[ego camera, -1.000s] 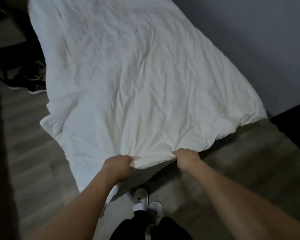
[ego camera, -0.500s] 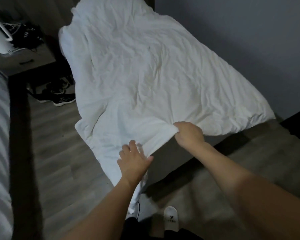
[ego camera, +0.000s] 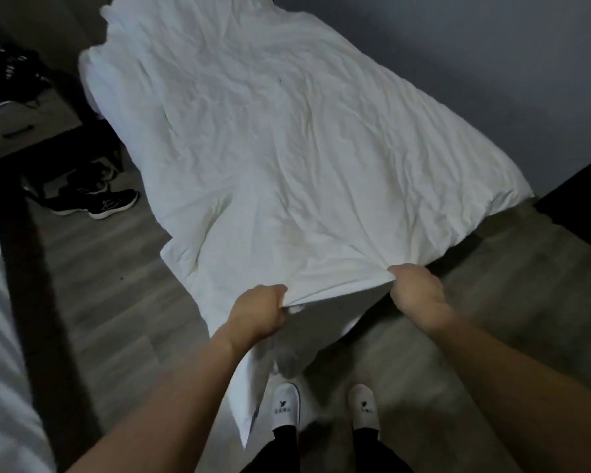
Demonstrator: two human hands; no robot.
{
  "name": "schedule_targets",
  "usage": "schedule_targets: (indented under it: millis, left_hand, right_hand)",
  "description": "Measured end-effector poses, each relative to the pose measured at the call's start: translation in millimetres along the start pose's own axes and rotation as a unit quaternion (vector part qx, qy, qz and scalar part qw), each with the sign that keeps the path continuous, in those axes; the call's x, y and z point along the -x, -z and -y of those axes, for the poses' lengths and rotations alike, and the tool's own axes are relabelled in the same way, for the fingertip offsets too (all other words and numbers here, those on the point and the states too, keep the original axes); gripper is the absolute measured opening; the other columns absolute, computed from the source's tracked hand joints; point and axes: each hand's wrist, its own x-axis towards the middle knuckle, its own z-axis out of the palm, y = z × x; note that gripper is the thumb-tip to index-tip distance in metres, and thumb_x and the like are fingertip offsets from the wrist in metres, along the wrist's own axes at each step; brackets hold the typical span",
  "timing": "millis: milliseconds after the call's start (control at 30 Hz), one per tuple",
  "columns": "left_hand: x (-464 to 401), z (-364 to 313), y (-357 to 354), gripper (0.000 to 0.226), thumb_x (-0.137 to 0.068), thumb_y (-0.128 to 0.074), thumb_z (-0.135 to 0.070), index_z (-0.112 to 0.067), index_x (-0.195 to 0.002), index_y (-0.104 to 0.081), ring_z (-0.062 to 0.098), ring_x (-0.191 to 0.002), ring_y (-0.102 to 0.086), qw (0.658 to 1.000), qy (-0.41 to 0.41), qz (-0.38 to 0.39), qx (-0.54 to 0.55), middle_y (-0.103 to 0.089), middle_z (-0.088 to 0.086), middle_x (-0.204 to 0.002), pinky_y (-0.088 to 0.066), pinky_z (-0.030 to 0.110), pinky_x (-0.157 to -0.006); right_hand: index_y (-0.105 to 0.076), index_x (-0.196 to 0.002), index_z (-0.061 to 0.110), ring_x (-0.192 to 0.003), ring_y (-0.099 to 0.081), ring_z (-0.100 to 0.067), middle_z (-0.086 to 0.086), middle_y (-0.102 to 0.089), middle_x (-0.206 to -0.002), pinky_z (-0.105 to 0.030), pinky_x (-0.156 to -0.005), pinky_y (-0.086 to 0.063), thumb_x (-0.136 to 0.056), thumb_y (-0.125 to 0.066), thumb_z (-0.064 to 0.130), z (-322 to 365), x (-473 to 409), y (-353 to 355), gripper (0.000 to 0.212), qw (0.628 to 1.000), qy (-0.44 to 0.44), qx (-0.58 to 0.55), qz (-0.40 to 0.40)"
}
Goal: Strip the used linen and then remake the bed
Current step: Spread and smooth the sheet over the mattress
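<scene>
Closed again on the hem since half a second ago, when it hovered with fingers spread just short of the cloth: the left hand (ego camera: 258, 310), now fisted round the near edge of the white sheet (ego camera: 287, 165). Fisted on the same edge, a little way to the right, the right hand (ego camera: 415, 295) — with the stretch of hem between the two lifted clear of the foot of the bed (ego camera: 492, 186). Spread crumpled along the whole bed up to the head end, one near corner hanging over the left side almost to the wooden floor (ego camera: 99, 268). Soft, light and limp by the look of it, likely to sag and bunch wherever unsupported and to slide easily over what lies beneath; best taken at the hem or corners, hands well apart, so a pull or a shake carries evenly across the width. Otherwise changed from the earlier frame — both white slippers (ego camera: 285, 409) in view below the hands instead of one, the view tipped lower, and the dark trainer (ego camera: 96, 203) still by the bedside cabinet (ego camera: 24, 128).
</scene>
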Motion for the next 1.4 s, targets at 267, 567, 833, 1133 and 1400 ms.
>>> schedule_targets:
  millis: [267,567,833,1133,1400]
  left_hand:
    - [30.8,26.1,-1.3,0.014,-0.086,-0.054,-0.026,-0.018,-0.097,-0.056,0.032,-0.097,-0.060,0.993,-0.079,0.065,-0.052,-0.065,0.011,-0.104,-0.043,0.032,-0.073]
    - [92.0,65.0,-27.6,0.041,-0.089,-0.047,-0.017,-0.021,-0.128,-0.059,0.021,-0.121,-0.053,0.982,0.064,0.151,0.093,-0.058,0.004,-0.134,-0.042,0.027,-0.099]
    - [117.0,141.1,87.9,0.035,-0.090,-0.046,-0.017,-0.018,-0.120,-0.064,0.018,-0.107,-0.059,0.965,0.154,-0.065,0.203,-0.063,0.000,-0.119,-0.045,0.027,-0.085]
    - [101.6,282.3,180.1,0.018,-0.091,-0.047,-0.019,-0.014,-0.098,-0.062,0.015,-0.076,-0.058,0.933,0.160,-0.160,0.281,-0.064,0.001,-0.090,-0.044,0.029,-0.065]
    - [44.0,414.2,248.9,0.009,-0.092,-0.041,-0.017,-0.015,-0.086,-0.047,0.020,-0.062,-0.045,0.855,0.238,-0.122,0.444,-0.047,0.006,-0.075,-0.032,0.027,-0.056]
  right_hand:
    - [-0.045,-0.135,0.015,-0.116,-0.051,-0.035,-0.013,-0.048,-0.136,-0.040,-0.097,-0.046,-0.081,-0.048,0.026,47.0,49.3,-45.4,0.055,0.961,-0.097,-0.251,0.063]
    - [-0.025,-0.151,0.013,-0.138,-0.032,-0.029,-0.009,-0.029,-0.154,-0.039,-0.114,-0.028,-0.091,-0.044,0.025,111.7,100.6,-37.9,0.064,0.984,0.026,-0.147,0.093]
    - [-0.024,-0.151,0.014,-0.139,-0.031,-0.028,-0.007,-0.027,-0.155,-0.037,-0.113,-0.028,-0.093,-0.044,0.024,229.4,123.6,-11.9,0.062,0.976,0.160,-0.128,0.071]
    - [-0.026,-0.150,0.015,-0.137,-0.035,-0.029,-0.007,-0.029,-0.154,-0.038,-0.111,-0.031,-0.093,-0.043,0.028,410.0,92.4,15.9,0.061,0.975,0.167,-0.141,0.041]
    - [-0.034,-0.144,0.018,-0.125,-0.049,-0.029,-0.005,-0.042,-0.143,-0.038,-0.102,-0.042,-0.092,-0.047,0.033,532.0,42.6,-1.7,0.055,0.972,0.071,-0.210,0.078]
